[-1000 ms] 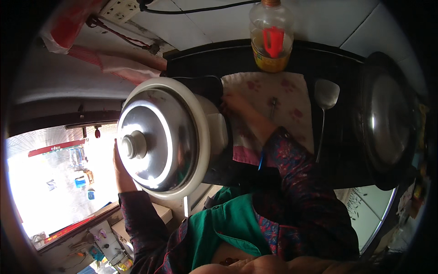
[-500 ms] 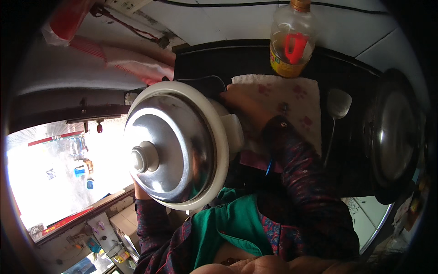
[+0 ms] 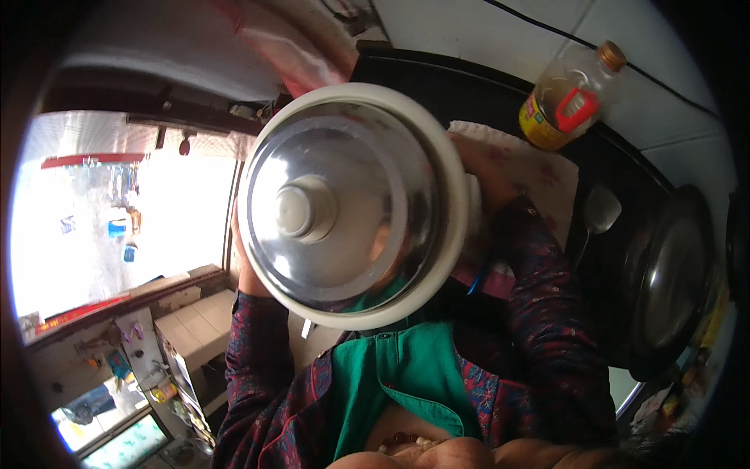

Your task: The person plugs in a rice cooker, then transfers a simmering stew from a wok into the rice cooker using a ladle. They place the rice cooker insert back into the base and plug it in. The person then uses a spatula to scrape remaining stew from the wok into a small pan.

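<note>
- Here's the lidded pot (image 3: pixel 351 207), between your two hands, left of the patterned cloth (image 3: pixel 551 173).
- Your left hand (image 3: pixel 249 268) grips its side, fingers partly hidden.
- Your right hand (image 3: pixel 486 173) sits behind it; can't tell if those fingers grip.
- Bottle (image 3: pixel 569 100) beyond the cloth!
</note>
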The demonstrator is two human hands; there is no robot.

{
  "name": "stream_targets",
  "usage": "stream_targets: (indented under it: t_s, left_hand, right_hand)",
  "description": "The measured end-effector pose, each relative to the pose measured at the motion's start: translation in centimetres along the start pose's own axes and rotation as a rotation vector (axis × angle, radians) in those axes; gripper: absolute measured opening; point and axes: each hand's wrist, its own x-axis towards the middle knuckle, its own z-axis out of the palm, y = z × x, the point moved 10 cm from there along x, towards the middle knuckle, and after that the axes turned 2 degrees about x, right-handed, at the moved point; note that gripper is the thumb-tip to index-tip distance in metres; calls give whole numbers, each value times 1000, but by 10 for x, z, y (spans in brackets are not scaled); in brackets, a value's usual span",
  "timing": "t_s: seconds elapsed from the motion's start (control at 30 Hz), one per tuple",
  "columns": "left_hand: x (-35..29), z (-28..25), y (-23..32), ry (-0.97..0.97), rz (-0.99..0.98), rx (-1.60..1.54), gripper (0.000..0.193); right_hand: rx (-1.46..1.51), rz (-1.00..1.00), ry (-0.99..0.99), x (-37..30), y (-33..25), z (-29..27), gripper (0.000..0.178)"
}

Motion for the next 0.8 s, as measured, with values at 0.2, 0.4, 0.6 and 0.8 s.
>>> stream_targets:
  t_s: [0.2,0.4,0.6,0.8]
  left_hand:
    - [-2,19,5,-54,-26,-317,41]
    - [8,-3,13,60,146,-78,25]
    - [14,-9,29,-93,401,266,47]
    - [-6,-119,-56,-129,54,58,53]
  right_hand:
    - [401,211,22,-44,-31,-9,39]
    - [441,275,124,-73,-35,-22,37]
    - [826,411,487,-90,-23,-21,35]
    - [1079,377,892,-117,-29,-8,33]
